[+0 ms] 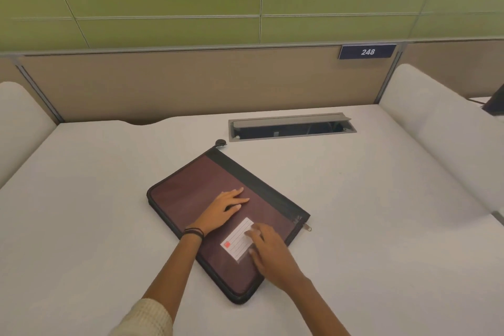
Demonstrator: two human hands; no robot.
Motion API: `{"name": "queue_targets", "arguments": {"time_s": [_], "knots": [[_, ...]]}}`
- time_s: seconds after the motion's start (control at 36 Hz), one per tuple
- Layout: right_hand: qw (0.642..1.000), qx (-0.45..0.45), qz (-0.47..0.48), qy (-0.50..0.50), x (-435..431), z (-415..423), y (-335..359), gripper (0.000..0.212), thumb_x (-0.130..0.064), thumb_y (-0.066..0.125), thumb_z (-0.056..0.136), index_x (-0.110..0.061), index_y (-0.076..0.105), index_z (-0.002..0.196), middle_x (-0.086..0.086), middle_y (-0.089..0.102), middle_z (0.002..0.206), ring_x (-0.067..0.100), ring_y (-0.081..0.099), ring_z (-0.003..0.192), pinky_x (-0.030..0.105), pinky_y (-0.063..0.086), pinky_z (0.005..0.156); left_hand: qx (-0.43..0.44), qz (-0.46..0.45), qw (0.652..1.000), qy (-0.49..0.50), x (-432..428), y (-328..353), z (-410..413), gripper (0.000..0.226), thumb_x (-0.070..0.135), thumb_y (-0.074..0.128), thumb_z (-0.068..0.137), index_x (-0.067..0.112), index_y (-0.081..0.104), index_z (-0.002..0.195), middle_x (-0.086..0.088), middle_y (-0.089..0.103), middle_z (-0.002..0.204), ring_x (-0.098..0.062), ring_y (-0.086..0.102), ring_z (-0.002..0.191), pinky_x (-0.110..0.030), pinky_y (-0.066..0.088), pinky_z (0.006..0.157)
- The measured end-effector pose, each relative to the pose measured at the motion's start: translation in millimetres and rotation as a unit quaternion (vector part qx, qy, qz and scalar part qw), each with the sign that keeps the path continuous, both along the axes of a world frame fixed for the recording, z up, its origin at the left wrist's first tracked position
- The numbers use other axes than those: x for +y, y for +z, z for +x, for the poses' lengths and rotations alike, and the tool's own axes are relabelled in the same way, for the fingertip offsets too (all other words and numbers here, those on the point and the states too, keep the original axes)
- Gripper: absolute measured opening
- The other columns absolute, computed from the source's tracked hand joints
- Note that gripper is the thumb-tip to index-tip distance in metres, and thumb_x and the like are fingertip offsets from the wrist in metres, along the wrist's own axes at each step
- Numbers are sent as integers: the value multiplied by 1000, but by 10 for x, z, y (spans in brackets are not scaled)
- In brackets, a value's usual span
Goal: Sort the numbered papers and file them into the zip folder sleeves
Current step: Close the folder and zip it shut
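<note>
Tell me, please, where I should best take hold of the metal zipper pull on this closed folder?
Probably pinch the metal zipper pull by its tab, coming from the right: it juts past the zip folder's right corner onto the desk, clear of the left hand and right hand.

Illumination: even, diffuse, moderately bright. Shadows on the tabletop [381, 199]: soft, faint. Motion blur on the right hand [272, 252] fingers [252, 232]. Wide-angle distortion curves lines near frame edges; detail slightly soft

A closed maroon zip folder [191, 194] lies on the white desk [81, 213].
</note>
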State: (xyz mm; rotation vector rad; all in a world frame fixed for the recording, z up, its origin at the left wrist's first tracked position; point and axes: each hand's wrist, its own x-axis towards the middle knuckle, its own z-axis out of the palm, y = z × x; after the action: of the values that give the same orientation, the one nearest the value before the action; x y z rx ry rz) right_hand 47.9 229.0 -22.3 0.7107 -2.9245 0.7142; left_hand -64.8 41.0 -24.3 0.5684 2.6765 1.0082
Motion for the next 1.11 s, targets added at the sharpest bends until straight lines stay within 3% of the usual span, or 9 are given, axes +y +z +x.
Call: {"name": "queue_targets", "arguments": {"time_s": [0.14, 0.22, 0.28, 0.33, 0.47, 0.61, 0.86, 1.11], "knots": [[998, -25, 6, 61, -231, 11, 50, 50, -36, 44, 95, -21, 30, 141, 6, 34, 145, 23, 31, 133, 33, 24, 110, -8, -81, 995, -63, 130, 81, -382, 49, 25, 48, 98, 26, 32, 145, 1, 12, 158, -19, 7, 146, -43, -2, 116], [994, -39, 50, 93, -354, 24, -10, 63, -51, 44, 91, -21, 24, 143, 8, 24, 151, 28, 19, 139, 43, 4, 115, -15, -103, 992, -74, 165, 137, -555, 54, 30, 49, 97, 26, 28, 147, 0, 9, 159, -21, 3, 146, -49, -2, 117], [990, -39, 83, 111, -432, 31, -85, 71, -58, 41, 88, -22, 20, 145, 9, 15, 155, 29, 8, 144, 53, -12, 109, -23, -115, 990, -76, 178, 165, -672, 55, 32, 51, 96, 26, 29, 147, -1, 10, 159, -22, 3, 146, -53, 1, 117], [988, -31, 98, 118, -470, 18, -140, 76, -62, 38, 84, -22, 19, 146, 8, 13, 156, 30, 6, 145, 58, -19, 102, -31, -128, 988, -76, 193, 180, -780, 58, 35, 53, 94, 27, 29, 147, -1, 11, 159, -22, 3, 146, -55, 3, 116], [982, -59, 128, 128, -502, -31, -123, 86, -59, 51, 83, -22, 10, 149, 5, 1, 158, 27, -8, 145, 59, -23, 102, -33, -160, 984, -69, 231, 181, -934, 70, 44, 59, 89, 26, 26, 148, -1, 13, 158, -21, 4, 146, -56, 0, 115], [976, -63, 144, 148, -458, -60, -64, 86, -51, 56, 84, -17, 12, 150, 8, 2, 157, 29, -6, 144, 58, -23, 100, -23, -170, 984, -53, 242, 189, -957, 73, 46, 59, 88, 24, 26, 149, -1, 18, 157, -21, 8, 146, -56, 2, 114], [974, -115, 72, 183, -171, -78, 24, 63, -35, 59, 86, -23, 35, 143, 3, 12, 157, 20, 2, 145, 47, -24, 104, 7, -213, 977, -9, 301, 228, -893, 71, 51, 56, 88, 20, 30, 147, -3, 25, 154, -23, 20, 142, -57, 15, 114], [965, -187, 49, 179, 235, -94, 110, 53, -26, 58, 89, -35, 41, 139, -8, 14, 157, 9, 5, 144, 38, -17, 110, 9, -278, 958, 68, 236, 220, -794, 71, 60, 49, 88, 21, 32, 144, -3, 32, 149, -27, 27, 137, -53, 29, 108]]}}
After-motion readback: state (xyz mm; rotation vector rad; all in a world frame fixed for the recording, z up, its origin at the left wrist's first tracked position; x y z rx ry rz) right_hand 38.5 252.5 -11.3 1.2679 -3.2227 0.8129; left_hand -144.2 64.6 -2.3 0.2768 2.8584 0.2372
